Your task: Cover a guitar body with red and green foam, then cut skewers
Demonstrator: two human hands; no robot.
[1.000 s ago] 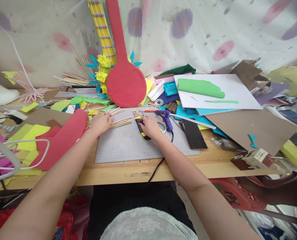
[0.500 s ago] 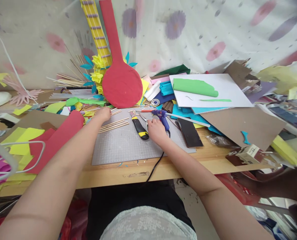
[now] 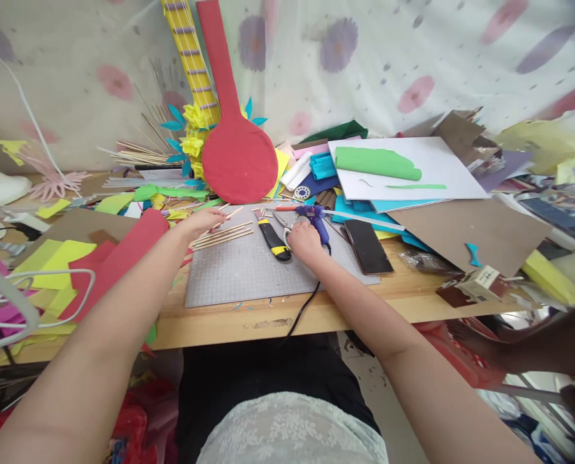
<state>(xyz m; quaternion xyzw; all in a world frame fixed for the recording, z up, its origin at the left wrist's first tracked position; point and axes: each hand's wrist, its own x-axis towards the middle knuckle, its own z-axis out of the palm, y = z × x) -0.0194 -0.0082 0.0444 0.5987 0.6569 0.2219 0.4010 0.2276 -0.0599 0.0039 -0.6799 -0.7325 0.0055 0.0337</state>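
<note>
My left hand (image 3: 205, 221) is closed around a thin wooden stick (image 3: 234, 212), whose end pokes out past the fingers. Below it several more wooden sticks (image 3: 227, 237) lie side by side on the grey cutting mat (image 3: 234, 277). With its fingers curled, my right hand (image 3: 305, 240) grips the handles of a pair of scissors (image 3: 282, 221), the blades pointing away to the upper left. Between the hands lies a black and yellow utility knife (image 3: 274, 240). A blue glue gun (image 3: 318, 222) rests just behind my right hand, partly covered by it.
A phone (image 3: 367, 246) lies to the right on the mat's edge. At the back stands a red paper-covered round shape with a long neck (image 3: 240, 158). A white board (image 3: 408, 171) bears a green roll. Red sheets (image 3: 123, 264) lie left; a black cord (image 3: 303, 316) crosses the front edge.
My left hand has lifted slightly and turned, and the stick in it now shows more clearly. My right hand stays on the scissors. The whole view has shifted a little.
</note>
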